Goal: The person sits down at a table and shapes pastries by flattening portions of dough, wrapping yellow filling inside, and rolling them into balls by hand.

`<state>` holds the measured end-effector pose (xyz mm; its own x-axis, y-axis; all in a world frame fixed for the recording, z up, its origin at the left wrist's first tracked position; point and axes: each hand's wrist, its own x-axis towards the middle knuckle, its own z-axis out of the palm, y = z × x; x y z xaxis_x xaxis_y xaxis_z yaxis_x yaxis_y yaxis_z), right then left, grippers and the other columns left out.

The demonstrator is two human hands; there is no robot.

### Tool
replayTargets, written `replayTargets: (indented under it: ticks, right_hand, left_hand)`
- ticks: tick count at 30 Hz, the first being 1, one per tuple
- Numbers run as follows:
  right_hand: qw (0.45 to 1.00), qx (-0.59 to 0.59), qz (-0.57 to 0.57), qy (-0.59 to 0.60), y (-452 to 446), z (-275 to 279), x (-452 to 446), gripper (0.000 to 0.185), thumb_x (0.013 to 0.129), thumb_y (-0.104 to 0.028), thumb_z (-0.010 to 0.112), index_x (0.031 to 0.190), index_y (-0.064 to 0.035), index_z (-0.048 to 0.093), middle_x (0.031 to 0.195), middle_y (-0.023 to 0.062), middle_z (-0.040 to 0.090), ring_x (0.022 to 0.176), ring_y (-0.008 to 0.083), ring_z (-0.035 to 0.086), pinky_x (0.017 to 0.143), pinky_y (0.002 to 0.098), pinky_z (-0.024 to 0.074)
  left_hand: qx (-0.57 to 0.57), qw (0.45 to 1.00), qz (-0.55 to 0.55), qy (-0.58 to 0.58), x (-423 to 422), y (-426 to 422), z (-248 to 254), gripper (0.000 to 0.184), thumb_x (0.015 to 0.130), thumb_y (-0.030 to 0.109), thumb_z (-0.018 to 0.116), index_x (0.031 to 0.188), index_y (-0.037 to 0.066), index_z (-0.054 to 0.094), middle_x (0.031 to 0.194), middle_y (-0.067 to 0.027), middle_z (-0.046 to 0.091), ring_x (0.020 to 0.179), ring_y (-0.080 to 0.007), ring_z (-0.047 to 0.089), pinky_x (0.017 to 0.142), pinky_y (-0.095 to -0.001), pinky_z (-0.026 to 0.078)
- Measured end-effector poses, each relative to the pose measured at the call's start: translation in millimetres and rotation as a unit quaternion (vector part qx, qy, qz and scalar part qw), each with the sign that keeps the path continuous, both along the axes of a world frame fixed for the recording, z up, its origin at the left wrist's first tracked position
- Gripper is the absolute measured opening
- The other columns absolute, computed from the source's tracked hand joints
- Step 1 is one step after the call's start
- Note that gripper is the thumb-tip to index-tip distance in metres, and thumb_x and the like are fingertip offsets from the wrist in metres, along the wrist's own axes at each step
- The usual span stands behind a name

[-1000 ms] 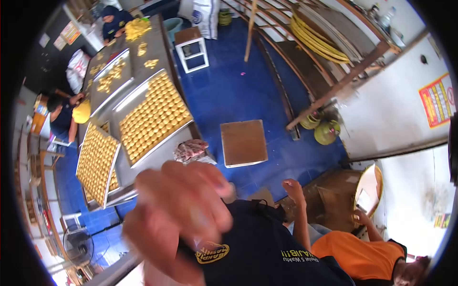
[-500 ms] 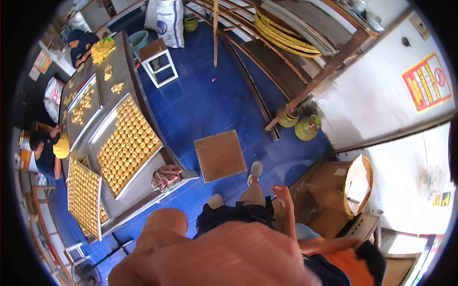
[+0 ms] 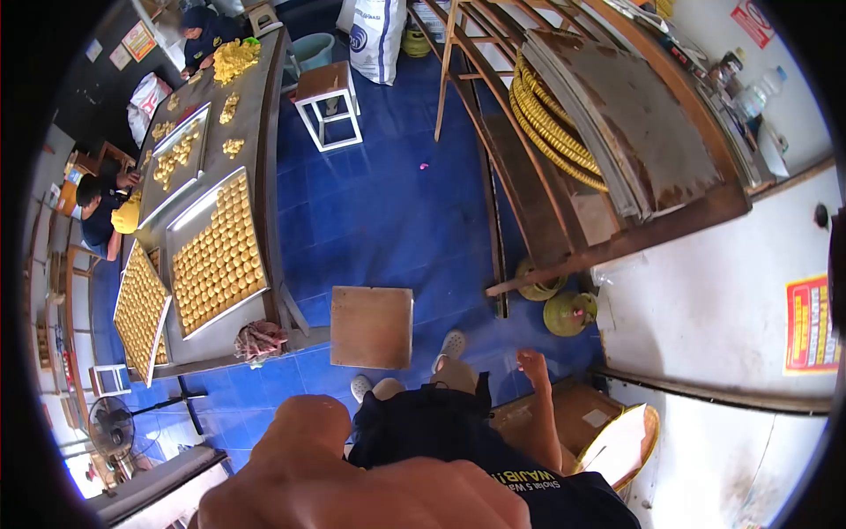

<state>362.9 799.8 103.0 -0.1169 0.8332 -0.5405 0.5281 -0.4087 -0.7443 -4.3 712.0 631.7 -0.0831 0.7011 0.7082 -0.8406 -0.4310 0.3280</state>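
Note:
My right hand [image 3: 533,366] hangs beside my right leg, fingers loosely bent, with nothing visible in it. Nearest to it on the floor are a flat brown board [image 3: 564,414] and a round shallow basket with a yellow rim [image 3: 648,445]. Bare skin, seemingly my left hand and arm [image 3: 361,494], looms large at the bottom, close to the camera. Its fingers cannot be made out, nor whether they hold anything. Ahead of my feet is a square brown wooden top [image 3: 371,327].
On the left, a long table [image 3: 251,115] bears a tray of round yellow dough pieces [image 3: 216,256] and a tilted second tray [image 3: 141,309]. Two people [image 3: 106,207] work behind it. A stool [image 3: 324,84], a wooden rack [image 3: 652,229], gas cylinders [image 3: 568,313] and a fan [image 3: 112,423] stand around.
My view has turned and shifted, so the table sits farther left and the rack looms larger. The orange patch and the arm at bottom right have left view. My right hand still hangs low.

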Motion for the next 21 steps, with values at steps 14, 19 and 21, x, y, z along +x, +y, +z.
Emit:
replayTargets:
  ticks: [14,19,21]
  right_hand:
    - [0.986,0.005,0.140,-0.089,99.9,-3.0,37.5,0.025,0.091,-0.024,0.070,0.099,0.0000,0.073,0.079,0.0072,0.071,0.066,0.0120,0.065,0.059,0.0284,0.0512]
    - [0.989,0.051,0.136,0.014,116.1,31.3,-14.8,0.023,0.092,-0.021,0.071,0.104,-0.0014,0.071,0.084,0.0069,0.071,0.071,0.0129,0.065,0.064,0.0308,0.0534]
    - [0.981,0.117,0.153,0.016,127.3,39.4,-27.1,0.022,0.091,-0.020,0.071,0.103,-0.0017,0.072,0.082,0.0060,0.070,0.071,0.0130,0.065,0.065,0.0303,0.0534]
  left_hand:
    - [-0.033,0.997,0.017,-0.061,31.6,99.8,1.3,0.036,0.097,0.044,0.054,0.086,0.012,0.065,0.090,-0.0035,0.063,0.088,-0.0204,0.056,0.086,-0.0411,0.041]
    - [-0.043,0.994,0.019,-0.101,32.8,109.0,17.7,0.039,0.098,0.046,0.053,0.083,0.012,0.065,0.086,-0.0022,0.064,0.085,-0.0190,0.056,0.084,-0.0401,0.040]
    - [-0.049,0.992,0.023,-0.111,32.2,112.1,22.7,0.041,0.098,0.047,0.052,0.081,0.012,0.066,0.085,-0.0017,0.065,0.084,-0.0185,0.056,0.084,-0.0397,0.040]
